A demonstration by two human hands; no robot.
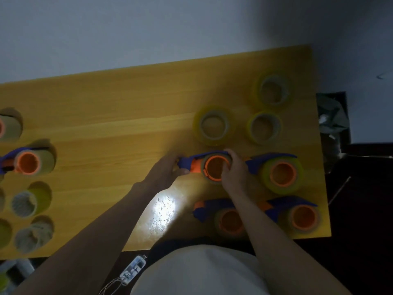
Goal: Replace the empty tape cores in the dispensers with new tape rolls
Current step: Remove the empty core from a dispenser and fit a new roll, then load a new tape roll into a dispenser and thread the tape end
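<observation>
On the yellow wooden table [127, 116], right of centre, a blue-and-orange tape dispenser [209, 167] lies gripped by both hands: the left hand [168, 170] curls round its blue handle end, the right hand [232, 169] curls over the roll, hiding its far side. Three loose tape rolls [213, 125] lie just beyond. The picture is dim and blurred; dispensers at the left edge are cut off.

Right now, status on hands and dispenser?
Left hand grips dispenser handle. Right hand curled on its roll. Nothing blocking.
</observation>
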